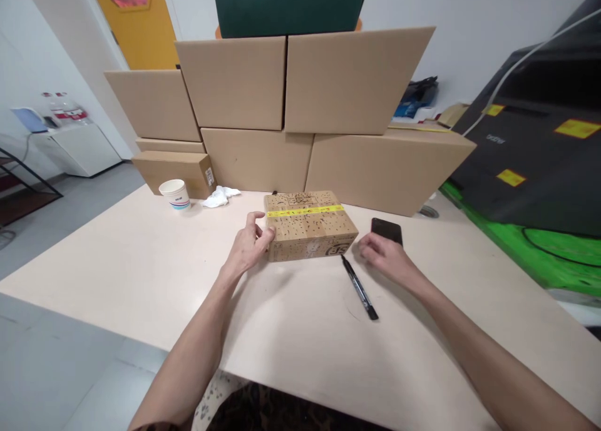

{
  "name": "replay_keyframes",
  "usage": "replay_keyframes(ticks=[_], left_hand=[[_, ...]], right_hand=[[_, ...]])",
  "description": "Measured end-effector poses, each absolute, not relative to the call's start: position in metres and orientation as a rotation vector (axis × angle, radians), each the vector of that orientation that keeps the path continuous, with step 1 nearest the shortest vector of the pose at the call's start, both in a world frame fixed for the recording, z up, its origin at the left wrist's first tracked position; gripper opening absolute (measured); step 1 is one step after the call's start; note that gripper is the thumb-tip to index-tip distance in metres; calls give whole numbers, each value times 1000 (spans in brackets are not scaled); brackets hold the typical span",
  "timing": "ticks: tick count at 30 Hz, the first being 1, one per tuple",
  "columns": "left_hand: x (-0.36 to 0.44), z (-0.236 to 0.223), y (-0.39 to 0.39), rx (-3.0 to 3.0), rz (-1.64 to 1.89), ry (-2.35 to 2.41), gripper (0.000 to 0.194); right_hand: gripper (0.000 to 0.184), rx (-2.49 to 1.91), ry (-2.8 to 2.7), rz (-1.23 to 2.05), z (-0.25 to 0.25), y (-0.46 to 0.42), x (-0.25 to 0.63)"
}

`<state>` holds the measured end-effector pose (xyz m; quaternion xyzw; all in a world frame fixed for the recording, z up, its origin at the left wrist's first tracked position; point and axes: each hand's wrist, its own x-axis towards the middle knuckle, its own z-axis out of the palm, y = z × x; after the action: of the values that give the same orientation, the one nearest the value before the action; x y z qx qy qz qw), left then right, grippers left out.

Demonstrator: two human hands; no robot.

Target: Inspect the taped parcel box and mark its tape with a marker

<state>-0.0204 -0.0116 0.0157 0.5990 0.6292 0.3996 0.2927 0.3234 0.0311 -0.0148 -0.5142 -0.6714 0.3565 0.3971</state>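
Note:
A small brown cardboard box point(308, 224) with black print and a yellow tape band lies flat on the beige table point(141, 256). My left hand point(248, 246) touches its left side, fingers loosely curled and apart, holding nothing. My right hand point(385, 256) rests on the table just right of the box, fingers bent, nothing visible in them. A black marker pen point(359, 288) lies on the table between my hands, below the box's right corner. A black phone point(387, 230) lies flat just beyond my right hand.
Large plain cardboard boxes point(300, 106) are stacked as a wall behind the small box. A paper cup point(175, 194) and crumpled white tissue point(219, 196) sit at the back left. A dark printer point(539, 143) on a green surface stands to the right.

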Motion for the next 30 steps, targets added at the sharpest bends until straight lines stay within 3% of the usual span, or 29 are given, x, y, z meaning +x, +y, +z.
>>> replay_keyframes(ticks=[2, 6, 8, 17, 22, 30], left_hand=[[-19, 13, -10, 1670, 1085, 1688, 66], [-17, 3, -6, 1848, 1188, 1619, 63], [-17, -1, -5, 1896, 1189, 1566, 61], [-13, -1, -10, 1885, 1124, 1538, 79], [-12, 0, -11, 1888, 1115, 1529, 78], [-10, 6, -14, 1838, 1068, 1543, 79]], right_hand=[[14, -1322, -2108, 628, -20, 17, 335], [43, -1014, -2672, 144, -33, -4, 345], [48, -887, -2823, -33, -36, -6, 345], [28, -800, -2801, -256, -31, -4, 353], [9, -933, -2388, 13, -22, -16, 351], [19, -804, -1444, 912, 8, -10, 314]])
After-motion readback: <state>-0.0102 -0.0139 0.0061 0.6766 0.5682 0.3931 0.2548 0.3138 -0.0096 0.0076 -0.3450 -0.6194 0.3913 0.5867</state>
